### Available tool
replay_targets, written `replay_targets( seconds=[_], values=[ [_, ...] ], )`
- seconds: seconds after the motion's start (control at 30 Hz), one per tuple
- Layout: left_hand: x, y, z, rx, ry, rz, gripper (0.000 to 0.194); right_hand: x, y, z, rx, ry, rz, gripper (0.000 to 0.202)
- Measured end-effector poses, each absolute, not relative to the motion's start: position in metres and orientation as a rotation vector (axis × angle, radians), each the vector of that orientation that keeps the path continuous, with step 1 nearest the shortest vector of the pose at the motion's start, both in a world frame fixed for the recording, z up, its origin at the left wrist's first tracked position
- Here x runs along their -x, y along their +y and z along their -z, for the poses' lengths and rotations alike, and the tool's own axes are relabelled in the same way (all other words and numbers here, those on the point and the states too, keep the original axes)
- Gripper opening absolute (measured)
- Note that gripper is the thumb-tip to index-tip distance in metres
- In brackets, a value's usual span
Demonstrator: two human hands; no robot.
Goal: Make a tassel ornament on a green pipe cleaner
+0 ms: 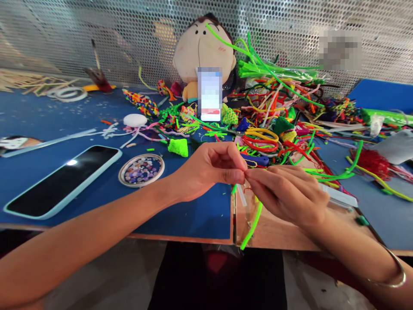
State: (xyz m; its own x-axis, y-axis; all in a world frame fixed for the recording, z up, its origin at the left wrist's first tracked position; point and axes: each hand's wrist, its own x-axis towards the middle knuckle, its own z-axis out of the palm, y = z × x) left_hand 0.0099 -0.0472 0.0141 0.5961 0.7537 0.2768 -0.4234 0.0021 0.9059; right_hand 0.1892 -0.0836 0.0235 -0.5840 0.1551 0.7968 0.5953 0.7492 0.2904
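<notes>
My left hand (214,170) is closed in a pinch above the table's front part, its fingertips meeting those of my right hand (284,189), which is pinched too. What lies between the fingertips is too small to make out; a thin red strand (247,189) shows just below them. Beneath the hands a bright green pipe cleaner (253,228) hangs over the table edge. Behind my fingers lies a dark blue tool handle (258,160). A round dish of beads (141,170) is left of my left hand, with a green fuzzy piece (178,147) behind it.
A black-screened phone (64,181) lies at the left. At the back, a lit phone (209,94) leans on a plush doll (204,51). Heaps of coloured pipe cleaners (267,103) spread across the right. A white oval piece (134,120) and red netting (374,163) are on the table.
</notes>
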Motion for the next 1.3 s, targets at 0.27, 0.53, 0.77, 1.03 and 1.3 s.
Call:
replay_targets(
  seconds=[0.27, 0.53, 0.77, 1.03, 1.3],
  values=[
    [-0.0105, -0.0477, -0.0144, -1.249, 0.383, -0.968, 0.033, -0.1900, -0.0830, -0.0226, 0.571, -2.165, 0.695, 0.013],
    [-0.0107, -0.0482, -0.0152, -1.281, 0.403, -1.017, 0.034, -0.1908, -0.0823, -0.0229, 0.563, -2.189, 0.669, 0.013],
    [-0.0100, -0.0485, -0.0162, -1.354, 0.431, -1.061, 0.035, -0.1887, -0.0829, -0.0229, 0.599, -2.152, 0.687, 0.012],
    [-0.0115, -0.0500, -0.0174, -1.334, 0.460, -1.066, 0.037, -0.1884, -0.0832, -0.0219, 0.627, -2.115, 0.668, 0.012],
    [-0.0098, -0.0496, -0.0170, -1.370, 0.408, -1.090, 0.035, -0.1886, -0.0842, -0.0233, 0.636, -2.113, 0.625, 0.012]
  ],
)
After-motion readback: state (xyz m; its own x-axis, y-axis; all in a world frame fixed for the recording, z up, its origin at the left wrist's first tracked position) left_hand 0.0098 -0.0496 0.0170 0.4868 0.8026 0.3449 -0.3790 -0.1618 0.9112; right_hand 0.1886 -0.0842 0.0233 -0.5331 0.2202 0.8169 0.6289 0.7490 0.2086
